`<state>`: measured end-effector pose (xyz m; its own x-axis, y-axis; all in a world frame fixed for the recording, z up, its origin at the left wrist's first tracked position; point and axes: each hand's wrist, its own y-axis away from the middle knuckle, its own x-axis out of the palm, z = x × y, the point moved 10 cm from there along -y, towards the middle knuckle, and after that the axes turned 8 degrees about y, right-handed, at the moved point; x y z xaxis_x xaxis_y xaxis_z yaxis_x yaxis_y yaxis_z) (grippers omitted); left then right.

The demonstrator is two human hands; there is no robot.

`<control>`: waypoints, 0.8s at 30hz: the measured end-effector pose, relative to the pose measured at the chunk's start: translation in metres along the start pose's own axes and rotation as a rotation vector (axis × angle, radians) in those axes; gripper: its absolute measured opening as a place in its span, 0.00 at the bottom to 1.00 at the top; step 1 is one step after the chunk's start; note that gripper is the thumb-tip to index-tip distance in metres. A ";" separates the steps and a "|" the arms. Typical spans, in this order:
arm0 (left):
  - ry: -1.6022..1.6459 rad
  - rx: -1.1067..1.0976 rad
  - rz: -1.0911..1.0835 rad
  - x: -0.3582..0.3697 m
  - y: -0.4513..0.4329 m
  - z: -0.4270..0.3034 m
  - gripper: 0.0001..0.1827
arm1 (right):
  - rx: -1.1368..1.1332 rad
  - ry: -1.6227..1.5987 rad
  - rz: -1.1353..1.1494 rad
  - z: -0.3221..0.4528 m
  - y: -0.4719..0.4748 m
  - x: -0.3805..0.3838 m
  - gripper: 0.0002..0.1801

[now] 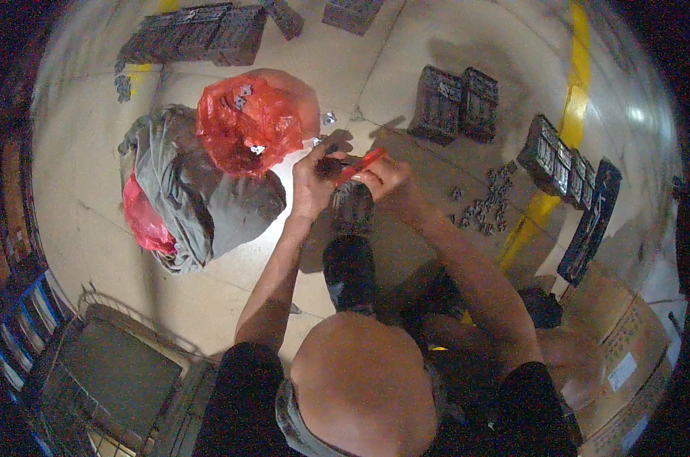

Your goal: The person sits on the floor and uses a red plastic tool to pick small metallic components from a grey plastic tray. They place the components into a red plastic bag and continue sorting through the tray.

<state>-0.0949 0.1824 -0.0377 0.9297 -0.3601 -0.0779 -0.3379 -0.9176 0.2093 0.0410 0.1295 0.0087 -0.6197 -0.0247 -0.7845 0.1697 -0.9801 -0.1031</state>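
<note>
Over my dark boot [351, 208], my left hand [319, 177] and my right hand [385, 177] are close together. Between them runs a narrow red strip [361, 165], slanting up to the right, with the fingers of both hands on it. Something dark shows in my left palm, too shadowed to name. My right hand is slightly blurred. Just beyond my left hand, small shiny metal pieces [328, 118] lie on the floor. To the left, an open red plastic bag [225, 131] has a few small metal pieces on it.
Grey cloth [167, 165] and a pink-red bag [145, 217] lie beside the red bag. Dark bundled parts [436, 103] stand ahead and right; loose metal pieces [487, 205] are scattered near a yellow floor line [576, 103]. A cardboard box [619, 337] is at right, a dark crate [116, 377] at left.
</note>
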 end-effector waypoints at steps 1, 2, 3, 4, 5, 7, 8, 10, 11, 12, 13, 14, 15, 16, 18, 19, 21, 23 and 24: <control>0.005 0.023 -0.016 0.004 -0.001 -0.002 0.27 | 0.027 0.038 -0.026 -0.001 0.001 -0.002 0.06; 0.016 0.051 -0.042 0.007 -0.001 -0.004 0.28 | 0.105 0.005 -0.014 -0.007 0.000 0.001 0.06; 0.011 -0.001 -0.057 0.011 -0.003 0.001 0.28 | 0.046 -0.072 -0.104 -0.001 0.000 -0.006 0.06; 0.057 -0.002 -0.080 0.012 0.000 0.001 0.27 | 0.037 -0.223 -0.155 -0.002 0.000 -0.010 0.06; 0.097 -0.029 -0.081 0.013 0.000 0.003 0.27 | 0.078 -0.366 -0.138 -0.008 0.000 -0.006 0.06; 0.191 -0.072 -0.051 0.017 -0.001 0.008 0.26 | -0.051 -0.155 -0.125 0.001 0.001 -0.007 0.07; 0.214 -0.073 -0.049 0.017 -0.001 0.008 0.26 | -0.122 -0.081 -0.165 0.006 0.002 -0.011 0.08; 0.255 -0.080 -0.033 0.018 -0.001 0.011 0.25 | -0.150 0.081 -0.076 0.006 0.002 -0.002 0.08; 0.227 -0.075 -0.035 0.016 0.000 0.012 0.25 | -0.187 0.146 -0.054 0.009 0.003 0.001 0.08; 0.197 -0.073 -0.022 0.016 -0.001 0.013 0.25 | -0.200 0.141 -0.089 0.010 0.003 -0.002 0.08; 0.168 -0.071 -0.007 0.016 -0.001 0.015 0.25 | -0.222 0.143 -0.108 0.013 0.003 -0.003 0.07; 0.184 -0.057 -0.021 0.015 -0.002 0.016 0.25 | -0.243 0.145 -0.126 0.016 0.003 -0.004 0.07; 0.200 -0.043 -0.036 0.015 -0.003 0.016 0.25 | -0.142 0.054 -0.139 0.008 0.000 -0.006 0.07; 0.219 -0.058 -0.048 0.014 -0.003 0.019 0.26 | -0.042 -0.037 -0.151 0.000 -0.001 -0.007 0.07; 0.192 -0.019 -0.053 0.014 -0.002 0.016 0.25 | 0.051 -0.183 -0.142 -0.008 -0.001 -0.005 0.07; 0.177 -0.045 -0.055 0.014 -0.001 0.018 0.25 | 0.044 -0.237 -0.120 -0.007 -0.001 -0.003 0.07; 0.150 -0.035 -0.049 0.015 -0.001 0.016 0.25 | 0.046 -0.242 -0.087 -0.010 -0.001 -0.001 0.07; 0.161 -0.051 -0.039 0.016 -0.001 0.016 0.25 | 0.060 -0.149 -0.068 -0.014 -0.001 0.000 0.08; 0.190 -0.057 -0.031 0.016 -0.002 0.017 0.25 | -0.057 -0.014 -0.093 -0.005 0.000 -0.004 0.09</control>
<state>-0.0817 0.1752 -0.0555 0.9525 -0.2883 0.0986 -0.3044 -0.9150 0.2647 0.0472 0.1309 0.0091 -0.6454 0.0629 -0.7612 0.1542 -0.9654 -0.2105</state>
